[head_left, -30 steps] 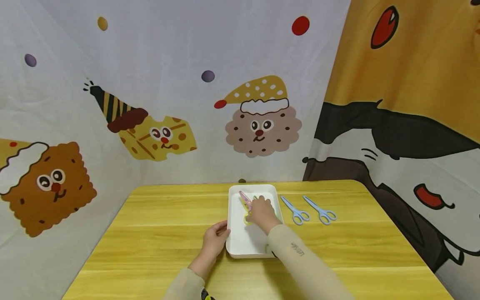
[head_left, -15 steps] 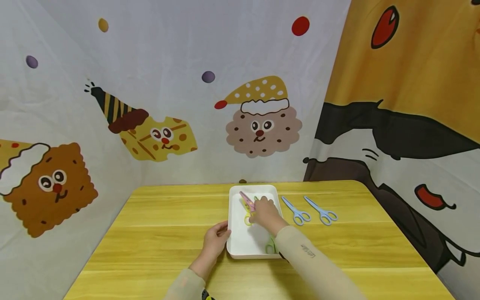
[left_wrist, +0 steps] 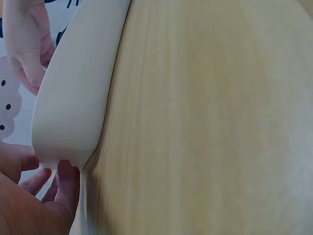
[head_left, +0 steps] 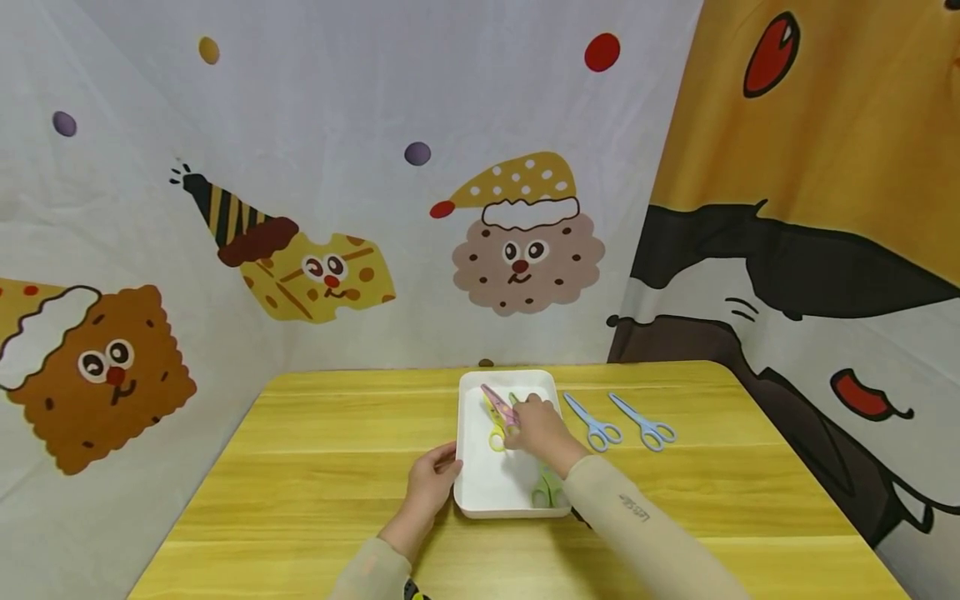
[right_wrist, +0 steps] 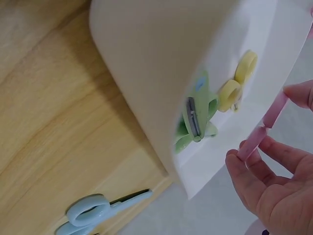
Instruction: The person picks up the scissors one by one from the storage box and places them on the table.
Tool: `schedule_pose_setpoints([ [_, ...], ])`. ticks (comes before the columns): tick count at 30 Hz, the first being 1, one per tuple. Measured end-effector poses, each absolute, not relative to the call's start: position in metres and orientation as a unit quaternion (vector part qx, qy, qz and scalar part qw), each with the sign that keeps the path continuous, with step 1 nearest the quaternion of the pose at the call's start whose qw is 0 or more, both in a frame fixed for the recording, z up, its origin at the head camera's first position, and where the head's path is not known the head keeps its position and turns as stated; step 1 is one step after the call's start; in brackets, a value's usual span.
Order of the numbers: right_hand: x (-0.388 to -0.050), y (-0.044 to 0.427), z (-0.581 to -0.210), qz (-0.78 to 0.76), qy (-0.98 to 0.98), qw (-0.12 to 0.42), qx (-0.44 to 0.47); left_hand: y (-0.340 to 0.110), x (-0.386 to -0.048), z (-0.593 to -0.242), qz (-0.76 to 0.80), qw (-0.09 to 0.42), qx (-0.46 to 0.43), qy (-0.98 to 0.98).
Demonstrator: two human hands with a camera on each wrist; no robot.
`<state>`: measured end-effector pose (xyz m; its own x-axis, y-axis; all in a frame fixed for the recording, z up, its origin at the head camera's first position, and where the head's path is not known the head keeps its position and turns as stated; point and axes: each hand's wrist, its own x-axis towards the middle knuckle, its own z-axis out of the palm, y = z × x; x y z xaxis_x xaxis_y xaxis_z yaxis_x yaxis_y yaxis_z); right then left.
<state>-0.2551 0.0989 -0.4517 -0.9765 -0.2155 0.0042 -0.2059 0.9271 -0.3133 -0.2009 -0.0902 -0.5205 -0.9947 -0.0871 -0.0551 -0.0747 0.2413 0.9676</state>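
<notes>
In the head view, a white tray [head_left: 480, 487] holds a pair of yellow scissors [head_left: 497, 438] and green scissors [head_left: 550, 489], partly covered by my right arm. My left hand [head_left: 431, 482] grips the tray's left side; the left wrist view shows its fingers around that wall. Over the tray, my right hand [head_left: 542, 429] pinches a pair of pink scissors [head_left: 498, 402], blades pointing away to the left. The right wrist view has my fingers on the pink handles [right_wrist: 253, 143], above the rim. A green tip [head_left: 513, 398] shows behind the hand; whether it belongs to another pair is hidden.
Two pairs of light blue scissors, a nearer-to-tray pair [head_left: 597, 429] and a farther pair [head_left: 647, 427], lie right of the tray on the wooden table [head_left: 315, 483]. A printed cloth [head_left: 360, 100] hangs behind the table's far edge.
My right hand has shifted slightly right with the pink scissors. Its forearm also moved right, uncovering more of the green handles. The left hand and tray stay in place.
</notes>
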Motion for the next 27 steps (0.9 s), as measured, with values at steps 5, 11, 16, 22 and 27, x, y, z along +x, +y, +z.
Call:
schedule_pose_setpoints([
  [5, -0.254, 0.1, -0.451, -0.158, 0.982, 0.009, -0.107, -0.091, -0.201, -0.522, -0.617, 0.007, 0.051, -0.785],
  [11, -0.253, 0.106, -0.451, -0.158, 0.981, 0.004, -0.114, -0.091, -0.202, -0.521, -0.615, 0.01, 0.053, -0.787],
  [16, -0.252, 0.115, -0.451, -0.152, 0.981, 0.002, -0.122, -0.091, -0.202, -0.521, -0.616, 0.013, 0.05, -0.786],
  [22, -0.252, 0.124, -0.454, -0.147, 0.981, 0.003, -0.124, -0.09, -0.203, -0.523, -0.614, 0.014, 0.05, -0.787],
  [27, -0.252, 0.13, -0.454, -0.136, 0.982, 0.002, -0.128, -0.089, -0.203, -0.523, -0.611, 0.014, 0.054, -0.79],
])
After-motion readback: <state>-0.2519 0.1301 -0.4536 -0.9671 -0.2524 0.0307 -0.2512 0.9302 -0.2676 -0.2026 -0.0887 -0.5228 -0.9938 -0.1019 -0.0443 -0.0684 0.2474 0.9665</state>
